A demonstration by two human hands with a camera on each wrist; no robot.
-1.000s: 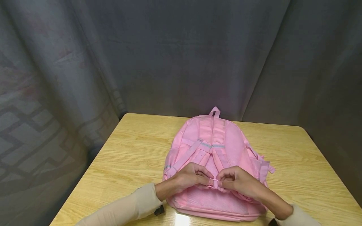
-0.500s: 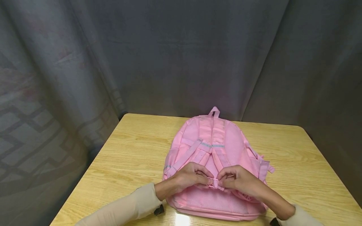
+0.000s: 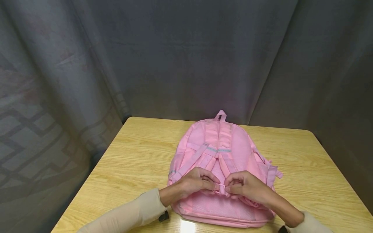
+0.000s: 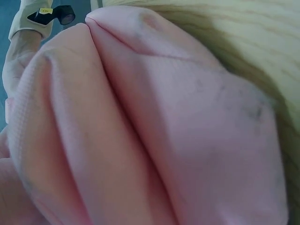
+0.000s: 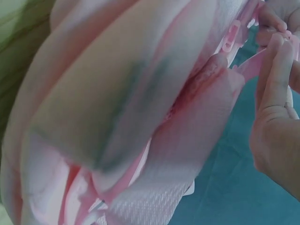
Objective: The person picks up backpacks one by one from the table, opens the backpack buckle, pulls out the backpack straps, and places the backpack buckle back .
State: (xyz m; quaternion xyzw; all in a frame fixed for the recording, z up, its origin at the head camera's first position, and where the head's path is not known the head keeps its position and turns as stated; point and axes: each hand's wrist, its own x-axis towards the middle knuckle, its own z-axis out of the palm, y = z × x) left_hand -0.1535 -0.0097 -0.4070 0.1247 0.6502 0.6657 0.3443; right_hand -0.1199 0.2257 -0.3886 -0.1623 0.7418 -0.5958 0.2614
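A pink backpack point(image 3: 224, 210) lies on the table with its shoulder straps point(image 3: 219, 139) facing up. Over its lower half, my left hand point(image 3: 193, 183) pinches one side of a small pink plastic buckle point(image 3: 222, 189) between thumb and fingers. From the other side, my right hand point(image 3: 249, 187) pinches the buckle's right end and its strap. The two sets of fingertips almost meet. The right wrist view has the right hand point(image 5: 276, 126) at the right edge, with a pink strap point(image 5: 253, 63) running to it. Fingers partly cover the buckle, so how its parts join cannot be made out.
The backpack rests on a wood-grain table point(image 3: 140, 145), close to the front edge. Dark grey curtains point(image 3: 186, 58) hang behind and beside the table. A loose side strap point(image 3: 272, 174) sticks out at the bag's right. Its top loop point(image 3: 221, 115) points away.
My right hand's fingertips have shifted very slightly at the buckle. The left hand and the backpack stay where they were.
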